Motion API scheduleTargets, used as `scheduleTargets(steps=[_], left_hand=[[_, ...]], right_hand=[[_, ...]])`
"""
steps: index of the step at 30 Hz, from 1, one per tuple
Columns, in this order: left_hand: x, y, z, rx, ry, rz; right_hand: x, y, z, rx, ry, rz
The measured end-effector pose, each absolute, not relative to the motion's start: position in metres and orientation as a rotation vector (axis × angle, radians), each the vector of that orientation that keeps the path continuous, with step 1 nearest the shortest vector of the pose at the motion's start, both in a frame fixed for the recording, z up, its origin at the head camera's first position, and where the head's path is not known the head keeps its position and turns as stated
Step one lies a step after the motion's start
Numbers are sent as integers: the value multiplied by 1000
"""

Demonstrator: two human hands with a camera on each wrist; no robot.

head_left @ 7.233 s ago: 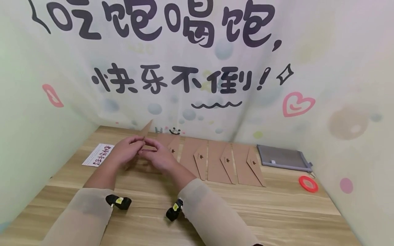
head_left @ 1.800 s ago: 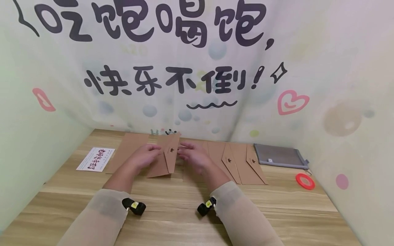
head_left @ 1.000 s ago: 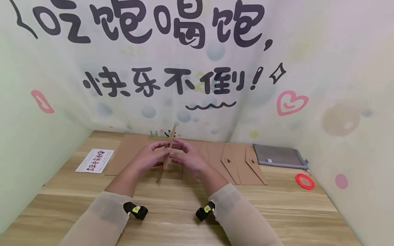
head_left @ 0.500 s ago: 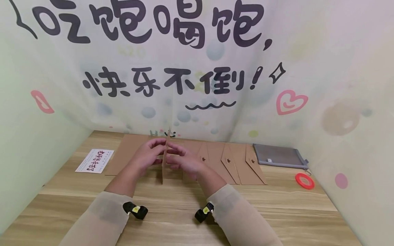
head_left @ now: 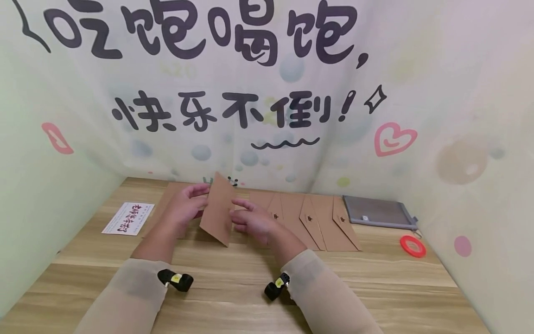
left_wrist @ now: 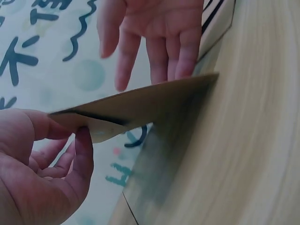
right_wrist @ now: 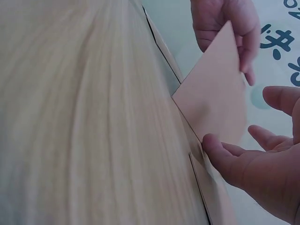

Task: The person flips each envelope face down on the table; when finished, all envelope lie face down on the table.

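In the head view a brown kraft envelope stands tilted above the table, its plain side toward me. My left hand pinches its left edge between thumb and fingers, as the left wrist view shows, where the envelope's flap is under the thumb. My right hand is beside the right edge with fingers extended and spread, gripping nothing; its thumb is close to the envelope's lower edge, and I cannot tell if they touch. Another envelope lies plain side up, partly behind the left hand.
Three envelopes with dark printed flaps lie in a row on the right, among them a rightmost envelope. Beyond are a grey zip pouch and a red ring. A white card with writing lies far left, near the wall.
Seconds ago the envelope showed its printed flap; it has turned over to its plain side. The left hand has shifted left with it, and the right hand's fingers have come off it.
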State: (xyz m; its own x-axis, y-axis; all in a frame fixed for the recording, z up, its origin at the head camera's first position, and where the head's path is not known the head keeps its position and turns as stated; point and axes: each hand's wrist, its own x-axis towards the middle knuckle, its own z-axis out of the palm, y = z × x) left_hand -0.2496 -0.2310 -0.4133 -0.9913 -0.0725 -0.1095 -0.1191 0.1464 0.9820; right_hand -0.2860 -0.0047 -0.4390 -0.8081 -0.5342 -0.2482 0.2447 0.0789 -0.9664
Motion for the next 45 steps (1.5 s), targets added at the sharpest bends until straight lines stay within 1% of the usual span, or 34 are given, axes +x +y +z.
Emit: scheduleTargets(steps=[12, 16, 25, 29, 34, 39, 45], left_hand=[[-253, -250, -430, -269, 2596, 1634], [-255, -251, -433, -250, 2670, 1522], [-253, -247, -430, -232, 2706, 1427], [-254, -249, -431, -221, 2720, 1434], [-253, -242, -426, -214, 2695, 1572], [-254, -221, -420, -260, 2566, 1836], [-258, -186, -420, -192, 2552, 1829]], right_hand=[[-295, -3, -438, -308, 1745, -1800], [-298, -7, -439, -319, 1751, -1797], [-304, -11, -440, -319, 1776, -1780], [-305, -9, -440, -361, 1787, -1785], [-303, 8, -434, -408, 1821, -1815], [-302, 37, -422, -420, 1886, -1822], [-303, 71, -416, -387, 1885, -1843]])
